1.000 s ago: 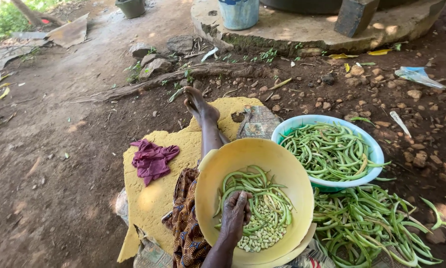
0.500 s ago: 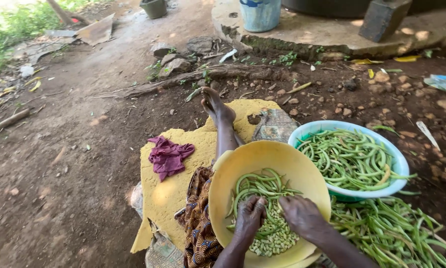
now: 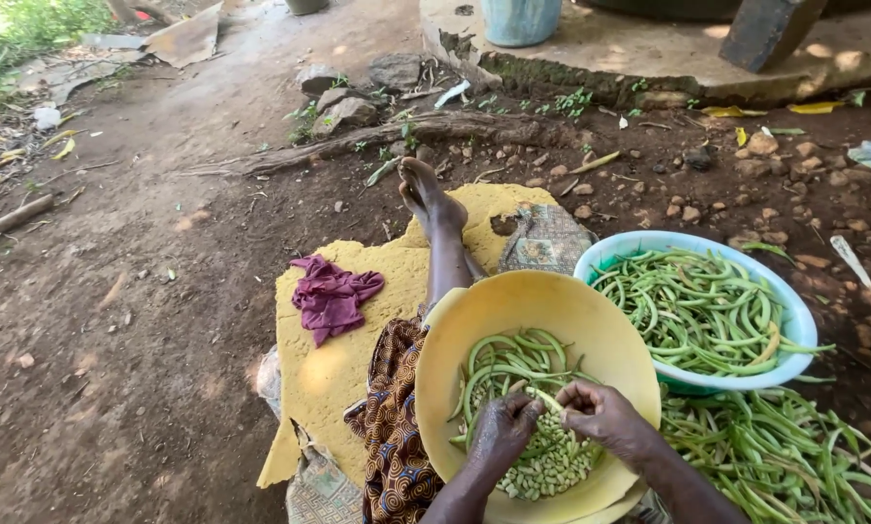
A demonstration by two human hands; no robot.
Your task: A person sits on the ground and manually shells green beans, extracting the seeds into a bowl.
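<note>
A yellow bowl (image 3: 552, 311) rests on my lap, holding green bean pods and a heap of pale shelled beans (image 3: 552, 464). My left hand (image 3: 501, 432) and my right hand (image 3: 600, 415) meet over the bowl's middle, both pinching one green bean pod (image 3: 549, 397) between their fingertips. My outstretched leg and bare foot (image 3: 429, 197) lie on a yellow foam mat (image 3: 334, 364).
A light blue bowl (image 3: 785, 364) full of green pods stands to the right, with more loose pods (image 3: 775, 456) on the ground in front of it. A purple cloth (image 3: 331, 296) lies on the mat. Stones, a fallen branch (image 3: 377, 136) and a concrete slab (image 3: 649, 58) lie beyond.
My right hand came into the bowl and joined the left hand. Both hands now grip one pod together above the shelled beans. The view shifted slightly.
</note>
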